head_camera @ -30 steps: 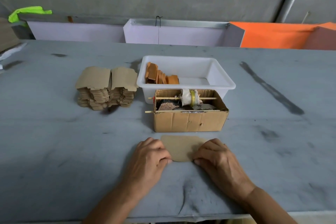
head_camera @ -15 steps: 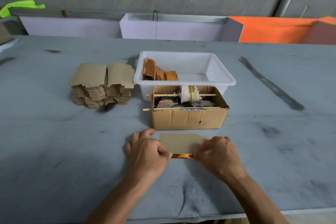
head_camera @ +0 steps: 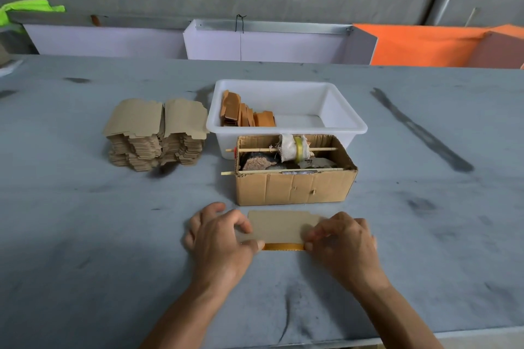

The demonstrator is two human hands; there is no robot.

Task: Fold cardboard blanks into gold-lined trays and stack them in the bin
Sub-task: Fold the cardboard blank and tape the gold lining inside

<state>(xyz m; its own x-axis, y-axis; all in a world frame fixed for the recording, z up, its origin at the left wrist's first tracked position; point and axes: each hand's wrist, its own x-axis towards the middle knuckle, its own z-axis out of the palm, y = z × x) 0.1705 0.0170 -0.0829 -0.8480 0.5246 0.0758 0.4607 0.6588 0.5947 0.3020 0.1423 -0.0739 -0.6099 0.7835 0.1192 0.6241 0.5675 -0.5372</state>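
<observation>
A brown cardboard blank [head_camera: 279, 225] lies on the grey table in front of me, with its near flap lifted so a strip of gold lining shows along the near edge. My left hand [head_camera: 219, 238] pinches the blank's left end and my right hand [head_camera: 341, 241] pinches its right end. A white plastic bin [head_camera: 344, 115] stands behind, holding several folded trays [head_camera: 246, 115] at its left side. Two piles of flat blanks [head_camera: 156, 133] sit to the bin's left.
A small open cardboard box [head_camera: 295, 188] with two wooden sticks and a tape roll [head_camera: 293, 147] stands between the blank and the bin. White and orange panels line the table's far edge. The table's near edge runs just below my forearms.
Both hands pressed flat on the blank a second ago. Since then they shifted to its ends and raised the near flap, exposing the gold strip, which now shows slightly wider.
</observation>
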